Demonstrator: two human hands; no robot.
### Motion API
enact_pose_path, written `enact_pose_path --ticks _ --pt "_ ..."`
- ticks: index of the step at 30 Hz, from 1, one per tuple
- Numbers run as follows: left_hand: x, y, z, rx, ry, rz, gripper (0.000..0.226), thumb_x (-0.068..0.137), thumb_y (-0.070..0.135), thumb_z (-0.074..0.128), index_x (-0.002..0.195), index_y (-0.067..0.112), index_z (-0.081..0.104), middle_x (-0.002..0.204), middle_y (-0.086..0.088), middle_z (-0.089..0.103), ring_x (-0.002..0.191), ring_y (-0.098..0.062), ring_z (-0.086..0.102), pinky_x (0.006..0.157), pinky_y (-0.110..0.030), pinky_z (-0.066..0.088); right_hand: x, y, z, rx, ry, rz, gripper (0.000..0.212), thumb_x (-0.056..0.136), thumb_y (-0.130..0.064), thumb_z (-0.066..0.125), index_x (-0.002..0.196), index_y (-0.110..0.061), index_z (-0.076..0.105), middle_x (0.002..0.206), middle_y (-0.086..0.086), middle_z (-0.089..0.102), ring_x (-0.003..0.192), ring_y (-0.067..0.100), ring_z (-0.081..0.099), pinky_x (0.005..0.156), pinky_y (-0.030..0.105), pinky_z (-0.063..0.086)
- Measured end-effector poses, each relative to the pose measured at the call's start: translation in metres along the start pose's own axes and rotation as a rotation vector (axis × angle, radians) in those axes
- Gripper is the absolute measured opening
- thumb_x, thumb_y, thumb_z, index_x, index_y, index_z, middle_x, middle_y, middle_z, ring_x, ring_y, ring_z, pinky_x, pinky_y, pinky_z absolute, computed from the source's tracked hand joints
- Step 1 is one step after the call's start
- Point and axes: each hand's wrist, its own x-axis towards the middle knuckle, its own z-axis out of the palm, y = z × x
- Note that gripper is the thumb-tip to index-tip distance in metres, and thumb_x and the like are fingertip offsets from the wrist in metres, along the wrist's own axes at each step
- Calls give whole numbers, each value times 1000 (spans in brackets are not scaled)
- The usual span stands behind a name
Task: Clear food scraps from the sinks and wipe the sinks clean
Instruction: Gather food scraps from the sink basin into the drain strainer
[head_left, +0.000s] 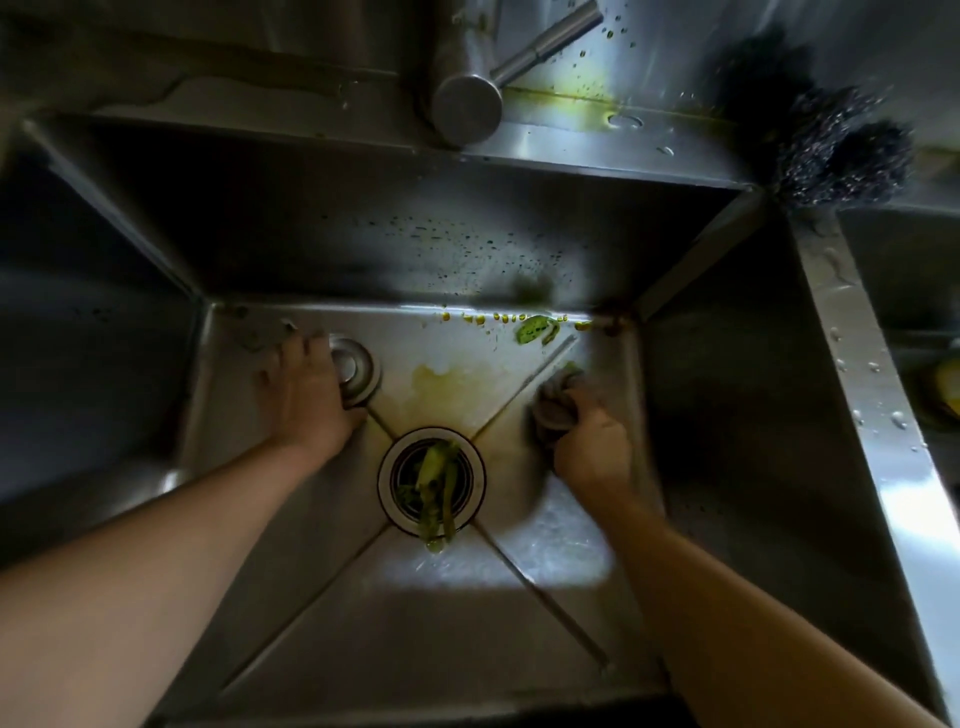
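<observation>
Steel sink (727, 415) fills the frame, both hands down on its floor. Left hand (306, 395) at centre left, fingers spread and fairly straight, resting flat on the floor just beside a round metal plug (358, 371); thumb side touching the plug's edge, nothing gripped. Right hand (589, 441) at centre right, fingers curled round a wadded grey cloth (553, 410), pressed to the floor near the diagonal crease. Drain (432, 480) at centre, between the two hands, holding green vegetable scraps (436, 488) that spill over its near rim. More scraps along the back edge of the floor, upper centre: a row of yellow bits (488, 317) and a green piece (535, 330) just right of them. Yellowish stain (441, 384) on the floor between back edge and drain. Tap (470, 104) at top centre, its lever angled to the upper right. Dark steel-wool scrubber (841, 156) on the ledge at upper right. Second sink (909, 270) partly in view at right edge, something yellow (948, 389) in it, too cropped to identify. Water drops on the divider between the sinks.
</observation>
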Motion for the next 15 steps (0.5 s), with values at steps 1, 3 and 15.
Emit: enact_pose_path --ticks 1,3,15 --pt "-7 1 -1 11 51 28 72 65 12 80 127 4 45 132 -21 40 119 -40 37 98 -49 36 -9 -7 6 11 -32 -43 49 86 -4 51 132 -22 52 122 15 58 106 37 57 91 38 47" --pt "-21 5 -4 5 26 62 51 75 2 67 122 4 47 125 -20 46 111 -41 46 92 -49 41 -25 -20 20 46 -74 -132 45 87 -2 49 129 -19 56 124 13 54 107 34 54 91 33 46" --pt "-43 -1 5 -11 -296 65 24 95 35 41 116 35 53 131 -5 55 117 -28 50 76 -29 30 -3 -44 -25 371 117 34 43 77 6 55 113 -14 67 106 14 70 102 30 64 81 33 50"
